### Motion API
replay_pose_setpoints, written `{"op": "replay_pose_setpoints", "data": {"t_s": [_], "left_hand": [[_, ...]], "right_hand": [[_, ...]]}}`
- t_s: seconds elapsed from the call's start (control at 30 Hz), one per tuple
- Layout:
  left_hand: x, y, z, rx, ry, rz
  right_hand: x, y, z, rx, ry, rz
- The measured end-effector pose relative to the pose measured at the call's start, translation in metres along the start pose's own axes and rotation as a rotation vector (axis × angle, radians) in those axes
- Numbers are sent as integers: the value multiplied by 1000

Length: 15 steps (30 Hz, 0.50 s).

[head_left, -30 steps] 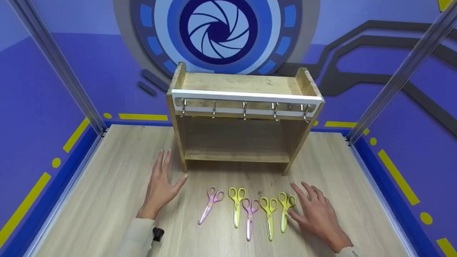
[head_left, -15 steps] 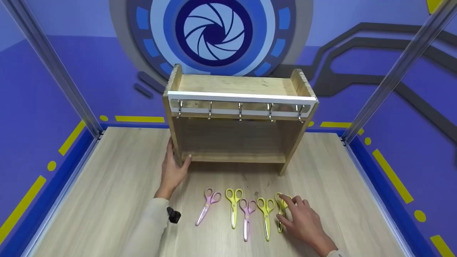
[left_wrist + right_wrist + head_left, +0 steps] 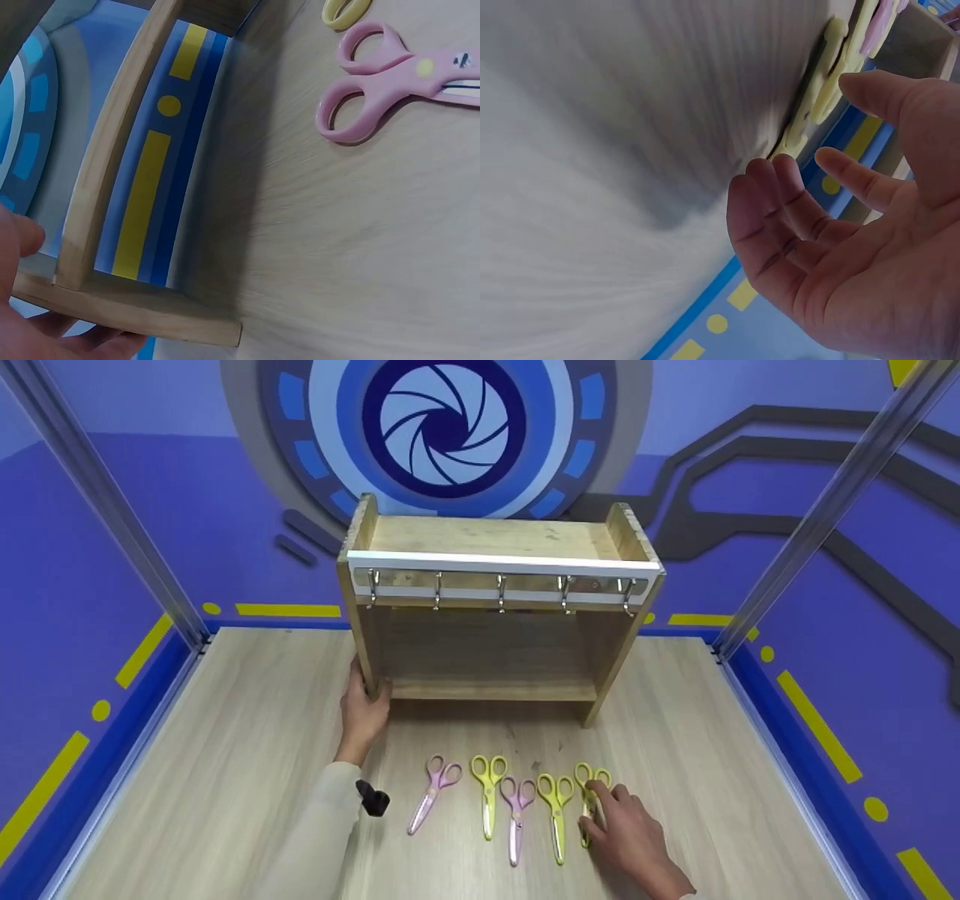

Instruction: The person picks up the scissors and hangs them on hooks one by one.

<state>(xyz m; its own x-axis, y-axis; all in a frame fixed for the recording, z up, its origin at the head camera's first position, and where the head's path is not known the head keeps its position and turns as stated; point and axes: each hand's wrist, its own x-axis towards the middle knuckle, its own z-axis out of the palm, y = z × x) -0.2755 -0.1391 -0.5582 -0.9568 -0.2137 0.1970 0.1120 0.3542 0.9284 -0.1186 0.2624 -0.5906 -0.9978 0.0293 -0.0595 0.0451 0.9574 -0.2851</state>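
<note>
Wooden shelf, left hand tight round its edge; right hand unclosed over rightmost yellow scissors

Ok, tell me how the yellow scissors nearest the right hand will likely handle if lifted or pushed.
These yellow scissors would probably lift as one stiff piece, since they look closed. They seem light for their size, being slim and plastic-looking at the grip end. Lying flat on the table, they would likely slide rather than roll if nudged.
</note>
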Motion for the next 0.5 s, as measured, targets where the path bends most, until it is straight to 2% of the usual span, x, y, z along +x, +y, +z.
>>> {"op": "replay_pose_setpoints", "data": {"t_s": [0.27,0.5], "left_hand": [[2,-6,1,5,-1,-35],[0,-12,-2,-11,-21,-31]], "right_hand": [[-2,0,2,8,-21,16],[-6,4,-3,2,-27,20]]}}
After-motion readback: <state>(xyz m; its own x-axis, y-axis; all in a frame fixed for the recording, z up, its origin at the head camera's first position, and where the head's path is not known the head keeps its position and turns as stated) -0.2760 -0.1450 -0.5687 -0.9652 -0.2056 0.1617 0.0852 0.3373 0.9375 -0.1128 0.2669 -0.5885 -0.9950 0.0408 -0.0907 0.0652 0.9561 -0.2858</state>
